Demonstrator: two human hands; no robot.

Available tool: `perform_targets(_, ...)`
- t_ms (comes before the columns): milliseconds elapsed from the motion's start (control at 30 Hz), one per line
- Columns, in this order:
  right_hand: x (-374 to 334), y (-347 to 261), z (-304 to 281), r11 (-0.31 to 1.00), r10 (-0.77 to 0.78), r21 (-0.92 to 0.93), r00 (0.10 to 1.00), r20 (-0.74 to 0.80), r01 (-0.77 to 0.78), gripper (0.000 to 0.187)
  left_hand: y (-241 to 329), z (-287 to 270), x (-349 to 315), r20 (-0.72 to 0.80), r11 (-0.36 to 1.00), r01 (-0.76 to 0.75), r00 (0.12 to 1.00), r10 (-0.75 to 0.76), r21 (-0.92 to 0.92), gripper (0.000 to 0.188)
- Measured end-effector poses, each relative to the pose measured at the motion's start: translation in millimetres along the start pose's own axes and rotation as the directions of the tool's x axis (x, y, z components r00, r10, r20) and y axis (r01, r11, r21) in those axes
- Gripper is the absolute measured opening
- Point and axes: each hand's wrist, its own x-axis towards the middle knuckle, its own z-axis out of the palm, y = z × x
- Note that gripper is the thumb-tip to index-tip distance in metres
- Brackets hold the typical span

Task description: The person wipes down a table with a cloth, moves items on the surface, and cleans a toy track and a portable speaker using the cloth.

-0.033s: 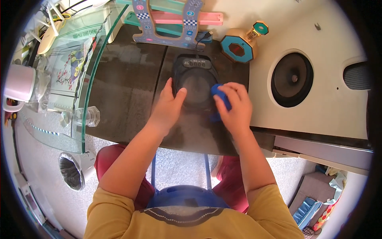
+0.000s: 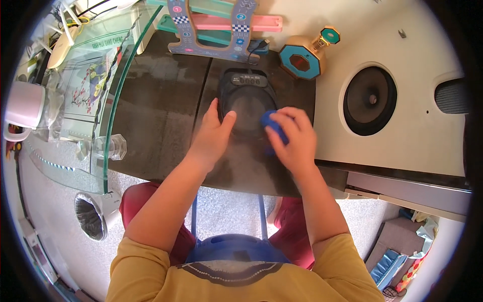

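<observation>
A black device [image 2: 249, 108] lies on the dark tabletop before me, with a row of buttons at its far end and a large round face. A cable runs out from its far side. My left hand [image 2: 212, 133] rests against the device's left side, thumb and fingers apart, steadying its edge. In my right hand [image 2: 296, 138] is a crumpled blue cloth [image 2: 269, 120], pinched between thumb and fingers. It touches the device's near right edge, over part of the round face. The fingers of this hand partly hide the cloth.
Beyond the device stand a toy car ramp [image 2: 211, 48] and a gold-and-teal octagonal bottle [image 2: 300, 59]. A large speaker [image 2: 332, 121] is at the right. On the left are a glass shelf [image 2: 128, 70], a clear cup [image 2: 116, 147] and a pink mug [image 2: 25, 103]. A bin [image 2: 90, 216] stands below.
My right hand has slid a little to the left with the blue cloth, further onto the device's edge. My left hand and the device stay in place.
</observation>
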Motion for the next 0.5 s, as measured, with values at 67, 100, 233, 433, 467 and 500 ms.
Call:
perform_targets(67, -2.5, -10.5, 1.0, 0.982, -0.186, 0.039, 0.98, 0.073, 0.184, 0.031, -5.7, -3.2, 0.6, -0.015, 1.0, -0.006, 1.0, 0.007, 0.009, 0.078)
perform_targets(100, 0.1, -5.9, 1.6, 0.984, -0.177, 0.032, 0.983, 0.055, 0.175, 0.03, -6.7, -3.1, 2.5, -0.009, 1.0, -0.028, 1.0, 0.028, 0.005, 0.077)
perform_targets(233, 6.2, 16.3, 1.7, 0.996, 0.093, 0.004, 0.996, 0.01, -0.093, 0.025, -0.3, 0.9, -1.4, -0.087, 0.961, -0.073, 0.991, 0.1, 0.268, 0.076)
perform_targets(433, 6.5, 19.3, 5.5, 0.994, 0.082, 0.066, 0.997, -0.006, -0.081, 0.024, 1.8, -11.0, 7.6, 0.086, 0.592, -0.552, 0.769, 0.633, 0.587, 0.073)
perform_targets(467, 6.6, 18.4, 5.7, 0.994, 0.082, 0.068, 0.997, -0.006, -0.081, 0.024, 4.6, -10.5, 3.9, 0.085, 0.591, -0.551, 0.77, 0.633, 0.589, 0.073)
perform_targets(500, 6.8, 18.6, 5.8, 0.994, 0.088, 0.068, 0.996, 0.001, -0.088, 0.024, 7.6, -7.3, -1.7, 0.069, 0.609, -0.511, 0.797, 0.6, 0.606, 0.07)
